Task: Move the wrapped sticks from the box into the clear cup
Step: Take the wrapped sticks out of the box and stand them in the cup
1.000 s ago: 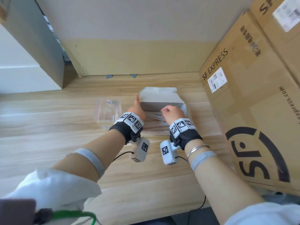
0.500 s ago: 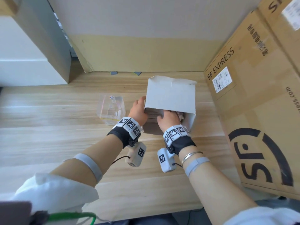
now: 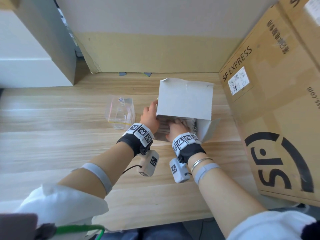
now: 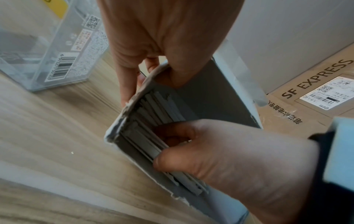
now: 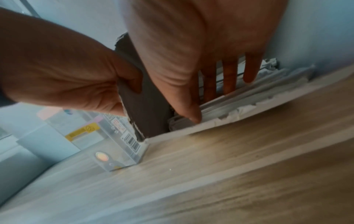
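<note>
A white cardboard box (image 3: 185, 101) sits mid-table with its flap raised. Paper-wrapped sticks (image 4: 153, 112) are packed inside it and also show as wrapped sticks (image 5: 239, 98) in the right wrist view. My left hand (image 3: 150, 116) grips the box's left wall (image 5: 145, 98), thumb inside and fingers outside. My right hand (image 3: 176, 125) reaches into the box; its fingers (image 5: 229, 75) lie over a bundle of sticks and the thumb presses from below. The clear cup (image 3: 121, 111), square with labels, stands just left of the box, and nothing shows inside it.
A large SF Express carton (image 3: 277, 110) stands close on the right of the box. A cardboard panel (image 3: 155, 52) lines the back wall, and a grey cabinet (image 3: 52, 40) stands at the back left. Bare wooden table (image 3: 69, 144) lies to the left and in front.
The box flap has come up from lying open. My right hand went from a fist above the box down in among the sticks. My left hand took hold of the box wall.
</note>
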Demonstrator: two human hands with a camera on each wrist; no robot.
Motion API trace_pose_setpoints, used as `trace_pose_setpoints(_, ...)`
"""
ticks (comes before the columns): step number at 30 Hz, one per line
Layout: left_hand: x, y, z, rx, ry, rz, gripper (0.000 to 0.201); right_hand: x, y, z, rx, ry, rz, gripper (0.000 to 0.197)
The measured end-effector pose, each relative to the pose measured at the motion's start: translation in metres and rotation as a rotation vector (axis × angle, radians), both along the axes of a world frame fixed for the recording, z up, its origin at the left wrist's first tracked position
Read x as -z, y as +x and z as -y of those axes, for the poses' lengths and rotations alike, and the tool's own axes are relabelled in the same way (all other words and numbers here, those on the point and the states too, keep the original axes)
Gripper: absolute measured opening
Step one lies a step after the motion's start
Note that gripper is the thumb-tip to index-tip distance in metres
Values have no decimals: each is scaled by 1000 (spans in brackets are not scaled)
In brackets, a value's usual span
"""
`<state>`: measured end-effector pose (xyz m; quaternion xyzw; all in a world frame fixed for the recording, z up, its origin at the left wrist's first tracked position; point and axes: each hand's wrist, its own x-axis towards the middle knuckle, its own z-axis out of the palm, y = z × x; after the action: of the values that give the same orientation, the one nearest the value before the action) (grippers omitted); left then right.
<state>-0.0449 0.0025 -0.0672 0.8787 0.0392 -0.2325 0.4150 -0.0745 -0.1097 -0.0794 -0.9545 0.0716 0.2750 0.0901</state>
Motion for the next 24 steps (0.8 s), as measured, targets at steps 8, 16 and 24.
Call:
trace_pose_setpoints(8,0,0,3,-16,14,-2,65,6,0,-3,-38,37,45,46)
trace_pose_setpoints(16,0,0,2,-10,2,-23,67,4,6,-4,-55,-50,0,44)
trace_pose_setpoints(24,-4,0,3,-13,9,-32,67,5,9,-10,-118,-24,-64,46)
